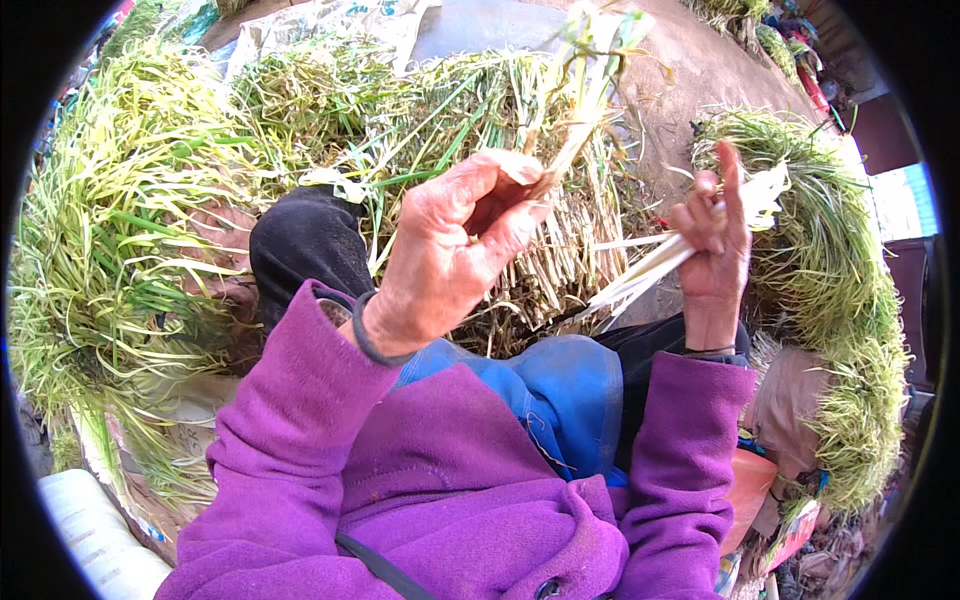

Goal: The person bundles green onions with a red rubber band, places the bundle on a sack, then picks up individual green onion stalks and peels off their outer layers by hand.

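With thumb and forefinger, my left hand (450, 232) pinches a wisp of pale, dry leaf sheaths (570, 146), raised above the pile. Its upper end is blurred, with some green in it. My right hand (709, 247) grips a small bundle of slender white stalks (645, 270), like scallion or garlic shoots. Their bare ends slant down to the left, and pale yellowish leaves show past the hand at upper right; the forefinger points up. Below and between the hands lies a stack of cut stalks (555, 255), their straw-coloured ends facing me.
A tall heap of long green-yellow leaves (127, 225) rises at my left. More leafy bundles (810, 180) curve along my right. A black-clad knee (307, 240) and blue cloth (570, 382) border the stack. Plastic sheeting (322, 34) lies beyond; a white ridged object (97, 532) stands lower left.
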